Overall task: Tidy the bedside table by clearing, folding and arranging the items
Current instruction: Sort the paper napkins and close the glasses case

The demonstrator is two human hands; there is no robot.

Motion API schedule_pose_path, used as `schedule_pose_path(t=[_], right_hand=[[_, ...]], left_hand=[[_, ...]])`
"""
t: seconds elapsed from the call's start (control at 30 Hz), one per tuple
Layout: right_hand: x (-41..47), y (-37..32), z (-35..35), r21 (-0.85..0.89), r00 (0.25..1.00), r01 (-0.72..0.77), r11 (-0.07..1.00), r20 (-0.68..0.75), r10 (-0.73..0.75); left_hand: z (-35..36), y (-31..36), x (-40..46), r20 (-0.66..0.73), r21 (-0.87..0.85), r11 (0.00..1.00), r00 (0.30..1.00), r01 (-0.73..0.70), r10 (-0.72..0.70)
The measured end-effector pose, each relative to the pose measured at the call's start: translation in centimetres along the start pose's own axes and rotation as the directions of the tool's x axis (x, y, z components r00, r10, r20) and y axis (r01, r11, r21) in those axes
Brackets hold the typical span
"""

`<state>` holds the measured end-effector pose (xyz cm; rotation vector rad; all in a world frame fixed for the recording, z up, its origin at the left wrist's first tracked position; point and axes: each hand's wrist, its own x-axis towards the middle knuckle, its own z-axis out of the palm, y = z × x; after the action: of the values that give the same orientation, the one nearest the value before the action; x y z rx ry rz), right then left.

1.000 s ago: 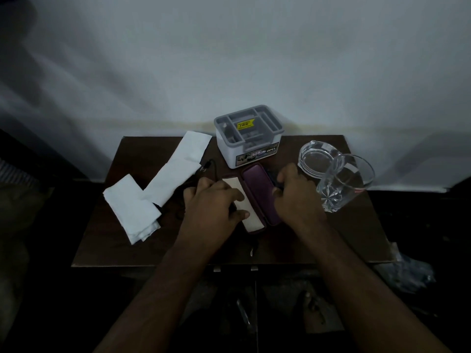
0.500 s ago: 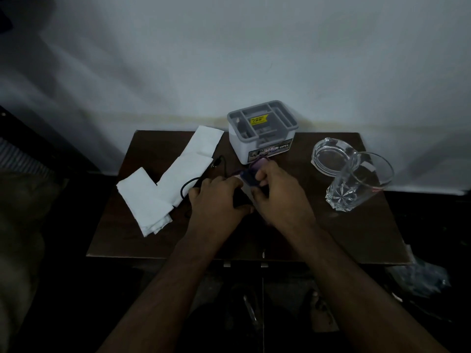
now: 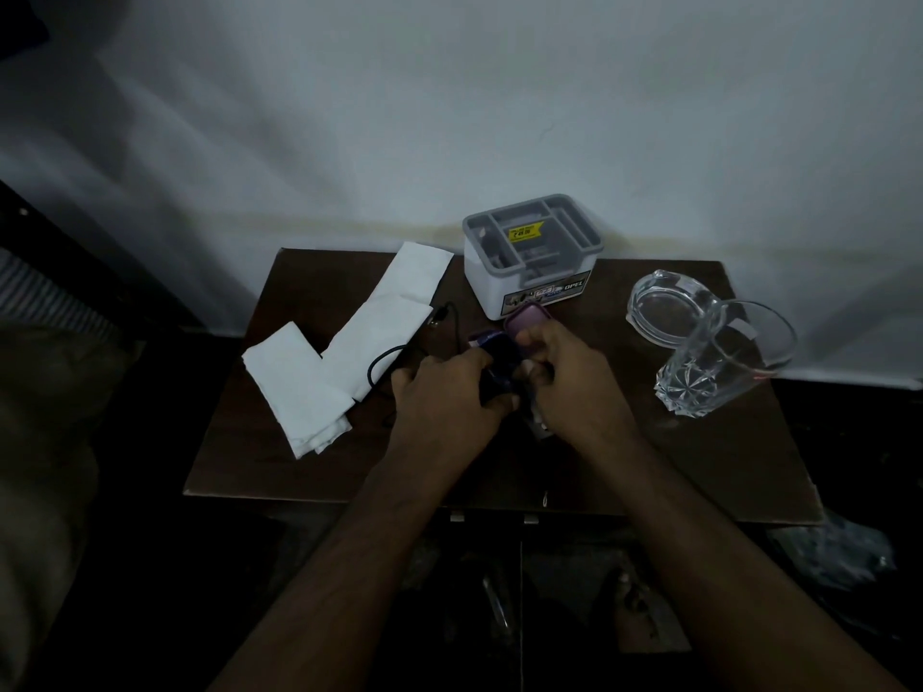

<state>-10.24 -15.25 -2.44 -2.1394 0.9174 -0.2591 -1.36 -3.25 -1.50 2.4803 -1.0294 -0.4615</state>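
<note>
A dim room. A plain white wall [image 3: 499, 92] fills the back, with a faint yellowish stain along its foot. Against it stands a dark brown wooden bench [image 3: 699, 467]. The floor below lies in shadow.

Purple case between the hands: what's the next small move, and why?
Probably press the purple case fully shut, then set it by the grey organiser. Both the left hand and right hand hold it together over the table, its end still showing between them. The white cloths and black cable remain untidied.
</note>
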Motion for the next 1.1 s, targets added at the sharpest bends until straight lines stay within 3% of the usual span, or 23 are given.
schedule_pose_path(t=[0.3, 0.5, 0.63, 0.83, 0.9, 0.97, 1.03, 1.1], right_hand=[[0.3, -0.4, 0.4, 0.015, 1.0, -0.002, 1.0, 0.013, 0.002], [0.3, -0.3, 0.0, 0.227, 0.988, -0.153, 0.962, 0.06, 0.143], [0.1, -0.2, -0.1, 0.026, 0.999, -0.038, 0.999, 0.023, 0.037], [0.2, -0.2, -1.8, -0.24, 0.948, 0.122, 0.963, -0.259, -0.184], [0.2, 0.3, -2.3, -0.3, 0.954, 0.063, 0.952, -0.261, -0.145], [0.1, 0.9, -2.2, -0.344, 0.99, -0.045, 0.938, -0.144, -0.005], [0.2, 1.5, -1.8, -0.295, 0.994, -0.112, 0.949, -0.038, 0.105], [0.4, 1.5, -1.9, -0.225, 0.994, -0.107, 0.969, -0.034, 0.102]], left_hand=[[0.3, 0.1, 0.0, -0.002, 0.036, 0.999, 1.0, 0.012, -0.012], [0.2, 0.1, 0.0, -0.002, 0.016, 1.0, 1.0, 0.021, -0.021], [0.2, 0.1, -0.1, 0.011, 0.022, 0.999, 1.0, 0.026, -0.026], [0.2, 0.1, -0.1, 0.023, 0.01, 1.0, 1.0, 0.013, -0.014], [0.2, 0.1, -0.1, 0.007, -0.018, 1.0, 1.0, 0.024, -0.023], [0.2, 0.1, -0.1, -0.004, -0.043, 0.999, 0.999, 0.033, -0.033], [0.2, 0.3, -0.1, 0.009, -0.06, 0.997, 0.999, 0.048, -0.047], [0.1, 0.4, 0.0, 0.024, -0.081, 0.995, 0.998, 0.065, -0.063]])
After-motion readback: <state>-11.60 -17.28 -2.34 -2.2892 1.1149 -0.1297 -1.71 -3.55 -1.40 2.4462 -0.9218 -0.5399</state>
